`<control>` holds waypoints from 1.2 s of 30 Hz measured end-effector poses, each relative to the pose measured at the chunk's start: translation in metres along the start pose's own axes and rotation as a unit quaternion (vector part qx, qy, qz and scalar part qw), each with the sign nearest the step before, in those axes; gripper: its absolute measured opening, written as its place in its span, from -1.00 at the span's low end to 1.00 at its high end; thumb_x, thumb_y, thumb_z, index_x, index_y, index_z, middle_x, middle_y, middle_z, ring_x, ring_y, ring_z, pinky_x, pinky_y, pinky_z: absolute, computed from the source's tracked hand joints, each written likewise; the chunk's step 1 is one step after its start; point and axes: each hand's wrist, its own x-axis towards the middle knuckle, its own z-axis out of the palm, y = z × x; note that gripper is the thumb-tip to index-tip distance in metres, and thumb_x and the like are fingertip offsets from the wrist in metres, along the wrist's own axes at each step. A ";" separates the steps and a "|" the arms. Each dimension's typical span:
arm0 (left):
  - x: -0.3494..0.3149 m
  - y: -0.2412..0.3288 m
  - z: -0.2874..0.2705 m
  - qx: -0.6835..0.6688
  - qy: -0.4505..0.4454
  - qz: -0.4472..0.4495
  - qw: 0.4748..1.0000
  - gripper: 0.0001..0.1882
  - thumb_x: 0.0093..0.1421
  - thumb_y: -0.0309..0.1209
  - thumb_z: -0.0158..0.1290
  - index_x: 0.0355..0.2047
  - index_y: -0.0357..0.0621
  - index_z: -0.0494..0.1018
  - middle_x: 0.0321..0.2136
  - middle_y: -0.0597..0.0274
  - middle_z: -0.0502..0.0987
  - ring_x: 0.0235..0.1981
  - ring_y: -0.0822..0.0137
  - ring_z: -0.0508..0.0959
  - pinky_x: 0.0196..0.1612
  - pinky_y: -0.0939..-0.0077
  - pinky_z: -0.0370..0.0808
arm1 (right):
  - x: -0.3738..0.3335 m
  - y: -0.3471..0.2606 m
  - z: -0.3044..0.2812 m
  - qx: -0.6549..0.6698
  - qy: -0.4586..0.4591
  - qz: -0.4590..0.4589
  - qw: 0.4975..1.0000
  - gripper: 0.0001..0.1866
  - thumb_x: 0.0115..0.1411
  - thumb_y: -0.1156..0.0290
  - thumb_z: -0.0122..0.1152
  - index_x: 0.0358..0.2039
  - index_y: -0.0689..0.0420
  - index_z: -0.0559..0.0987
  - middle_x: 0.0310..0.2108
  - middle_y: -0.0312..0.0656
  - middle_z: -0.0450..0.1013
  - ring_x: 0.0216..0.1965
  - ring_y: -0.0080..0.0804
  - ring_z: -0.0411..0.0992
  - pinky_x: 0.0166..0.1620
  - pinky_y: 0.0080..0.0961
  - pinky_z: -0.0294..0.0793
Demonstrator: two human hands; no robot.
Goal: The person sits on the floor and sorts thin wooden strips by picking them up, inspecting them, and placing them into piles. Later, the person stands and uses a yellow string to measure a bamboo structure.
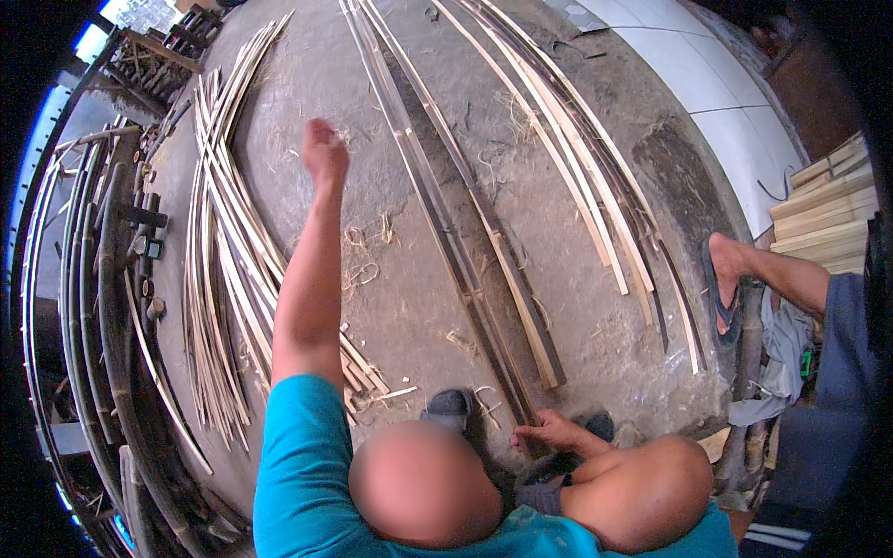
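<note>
My left arm in a teal sleeve stretches far forward over the floor. At its end my left hand (325,155) is closed, with a small pale spot at the fingers; what it holds, if anything, is too small to name. Low in the view, by my bent right knee, my right hand (555,433) closes round the near end of a long dark bamboo strip (437,219), which runs away across the floor. Just right of it lies another split bamboo length (530,339), its near end apart from my hand.
A crossed pile of thin pale bamboo strips (233,209) lies at left, beside stacked bamboo poles (93,298). More long strips (577,177) lie at right. Another person's sandalled foot (724,279) is at far right, near stacked pale slats (823,205). Shavings (363,274) litter the concrete.
</note>
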 end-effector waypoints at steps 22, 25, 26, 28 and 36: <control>-0.324 0.098 -0.098 -0.050 -0.367 -0.245 0.896 -0.66 0.14 -0.27 0.04 -0.21 -0.31 0.46 -0.37 -0.07 0.57 -0.37 0.11 0.60 -0.27 0.23 0.49 | 0.076 -0.088 -0.005 -0.005 0.109 -0.066 0.992 -0.60 0.22 0.10 0.18 -0.13 0.18 0.51 -0.40 -0.20 0.51 -0.45 -0.39 0.52 -0.44 -0.37 0.55; -0.340 0.055 -0.097 -0.175 -0.243 -0.408 0.862 -0.68 0.19 -0.33 -0.02 -0.16 -0.35 0.44 -0.44 0.14 0.54 -0.46 0.34 0.53 -0.36 0.40 0.46 | 0.068 -0.097 0.016 0.037 0.118 -0.078 0.989 -0.64 0.22 0.15 0.19 -0.18 0.21 0.50 -0.37 -0.20 0.49 -0.44 -0.34 0.52 -0.39 -0.33 0.57; -0.336 0.037 -0.105 -0.199 -0.180 -0.404 0.874 -0.68 0.21 -0.33 -0.03 -0.15 -0.34 0.44 -0.46 0.21 0.51 -0.51 0.40 0.48 -0.40 0.45 0.45 | 0.068 -0.099 0.019 0.025 0.111 -0.081 0.990 -0.63 0.22 0.16 0.19 -0.18 0.22 0.50 -0.38 -0.20 0.49 -0.44 -0.34 0.52 -0.40 -0.32 0.56; -0.313 0.026 -0.133 -0.217 -0.099 -0.377 0.895 -0.70 0.26 -0.32 -0.04 -0.12 -0.29 0.44 -0.49 0.35 0.45 -0.58 0.52 0.37 -0.48 0.56 0.37 | 0.061 -0.104 0.022 0.012 0.111 -0.104 0.988 -0.63 0.22 0.17 0.20 -0.21 0.26 0.50 -0.39 -0.17 0.48 -0.45 -0.32 0.52 -0.42 -0.29 0.55; -0.216 0.001 -0.266 -0.124 0.075 -0.309 0.940 -0.61 0.32 -0.36 -0.05 0.12 -0.22 0.36 -0.48 0.37 0.48 -0.57 0.62 0.37 -0.53 0.70 0.34 | 0.058 -0.106 0.013 -0.024 0.145 -0.065 0.987 -0.64 0.22 0.20 0.20 -0.19 0.28 0.50 -0.38 -0.12 0.49 -0.43 -0.25 0.54 -0.41 -0.26 0.57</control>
